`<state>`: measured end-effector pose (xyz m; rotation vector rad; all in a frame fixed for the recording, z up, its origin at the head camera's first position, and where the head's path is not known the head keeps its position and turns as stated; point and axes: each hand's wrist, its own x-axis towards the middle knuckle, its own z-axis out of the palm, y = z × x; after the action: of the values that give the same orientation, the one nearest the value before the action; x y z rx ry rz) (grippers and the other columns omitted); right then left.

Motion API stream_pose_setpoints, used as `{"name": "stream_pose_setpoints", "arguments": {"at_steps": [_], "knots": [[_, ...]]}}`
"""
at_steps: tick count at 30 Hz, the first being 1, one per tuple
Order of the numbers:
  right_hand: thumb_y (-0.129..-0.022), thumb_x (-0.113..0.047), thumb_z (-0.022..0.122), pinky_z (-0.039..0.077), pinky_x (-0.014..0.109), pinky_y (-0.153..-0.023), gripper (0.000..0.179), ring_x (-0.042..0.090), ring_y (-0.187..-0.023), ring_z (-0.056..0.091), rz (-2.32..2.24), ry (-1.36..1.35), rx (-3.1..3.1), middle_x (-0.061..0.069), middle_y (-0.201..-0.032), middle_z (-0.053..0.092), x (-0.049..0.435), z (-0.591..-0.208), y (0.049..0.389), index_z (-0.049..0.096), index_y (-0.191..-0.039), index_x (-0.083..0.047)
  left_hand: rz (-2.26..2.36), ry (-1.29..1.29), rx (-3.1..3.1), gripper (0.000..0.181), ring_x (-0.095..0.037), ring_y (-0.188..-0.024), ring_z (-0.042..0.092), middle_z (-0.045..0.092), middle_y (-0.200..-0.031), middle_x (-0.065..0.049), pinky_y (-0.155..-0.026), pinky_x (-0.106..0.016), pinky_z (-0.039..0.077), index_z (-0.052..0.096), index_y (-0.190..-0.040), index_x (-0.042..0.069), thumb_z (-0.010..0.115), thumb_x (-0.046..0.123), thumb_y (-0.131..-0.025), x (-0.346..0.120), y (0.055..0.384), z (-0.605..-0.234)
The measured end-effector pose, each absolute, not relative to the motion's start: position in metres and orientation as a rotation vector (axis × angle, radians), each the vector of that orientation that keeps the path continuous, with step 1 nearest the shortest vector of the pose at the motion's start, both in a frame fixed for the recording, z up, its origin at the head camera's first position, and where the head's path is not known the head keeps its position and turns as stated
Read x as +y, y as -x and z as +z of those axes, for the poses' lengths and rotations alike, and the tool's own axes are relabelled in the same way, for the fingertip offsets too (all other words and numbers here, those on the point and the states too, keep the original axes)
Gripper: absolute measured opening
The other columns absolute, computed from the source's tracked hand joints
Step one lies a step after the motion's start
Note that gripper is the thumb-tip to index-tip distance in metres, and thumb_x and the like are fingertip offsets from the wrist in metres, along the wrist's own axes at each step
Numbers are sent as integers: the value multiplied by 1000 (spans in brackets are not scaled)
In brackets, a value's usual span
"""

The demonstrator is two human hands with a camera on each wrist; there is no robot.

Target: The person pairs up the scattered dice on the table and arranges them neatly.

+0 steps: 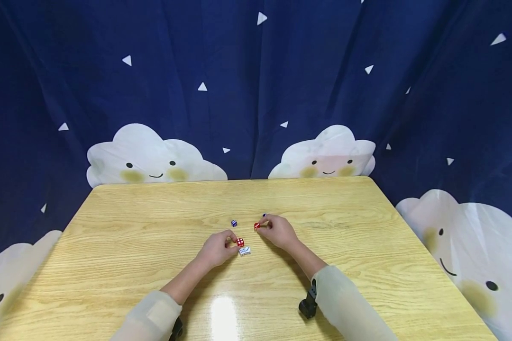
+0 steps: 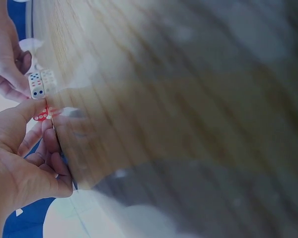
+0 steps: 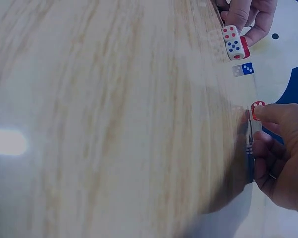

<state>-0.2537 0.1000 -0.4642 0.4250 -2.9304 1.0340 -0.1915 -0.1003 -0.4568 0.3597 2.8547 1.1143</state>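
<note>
Two white dice (image 1: 245, 251) sit side by side, touching, on the wooden table. Just behind them, my left hand (image 1: 219, 248) pinches a red die (image 1: 240, 242) between thumb and finger; in the left wrist view this red die (image 2: 41, 116) is partly hidden by the hand. Farther right, my right hand (image 1: 279, 232) holds another red die (image 1: 257, 226) at its fingertips, and the right wrist view shows the thumb over that red die (image 3: 257, 110). A blue die (image 1: 233, 223) lies behind the left hand. A second blue die (image 1: 264, 215) is partly covered by the right hand.
The light wooden table (image 1: 123, 237) ends at a dark blue curtain (image 1: 234, 57) with white triangles and smiling clouds. Black wrist cameras are strapped to both forearms, the right camera (image 1: 308, 303) hanging low over the table. A bright glare patch lies near the front.
</note>
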Motion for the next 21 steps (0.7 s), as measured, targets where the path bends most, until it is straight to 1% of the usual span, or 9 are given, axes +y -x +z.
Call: {"name": "stream_pose_setpoints", "arguments": {"at_steps": [8,16,21], "knots": [[-75,-29,68,32,22,-45,16,7,-48,40,1042,-449,-2946,-5,-57,49,99,-460,250,65,-89,-21,1120,-386,2873,17,-8,-45,30,36,-52,4,-43,-20,24,57,-86,8,66,19,-77,-100,192,-457],[-75,-30,68,33,22,-45,17,6,-47,41,1040,-498,-2945,-6,-56,49,99,-459,246,65,-89,-21,1109,-386,2873,18,-8,-46,31,37,-52,3,-43,-20,24,57,-87,8,66,19,-77,-100,191,-456],[-76,-31,67,34,22,-45,18,6,-48,41,1036,-528,-2951,-5,-58,50,99,-458,243,65,-90,-21,1113,-374,2849,19,-8,-45,30,36,-52,4,-42,-19,23,57,-89,8,66,20,-78,-100,191,-456]]}}
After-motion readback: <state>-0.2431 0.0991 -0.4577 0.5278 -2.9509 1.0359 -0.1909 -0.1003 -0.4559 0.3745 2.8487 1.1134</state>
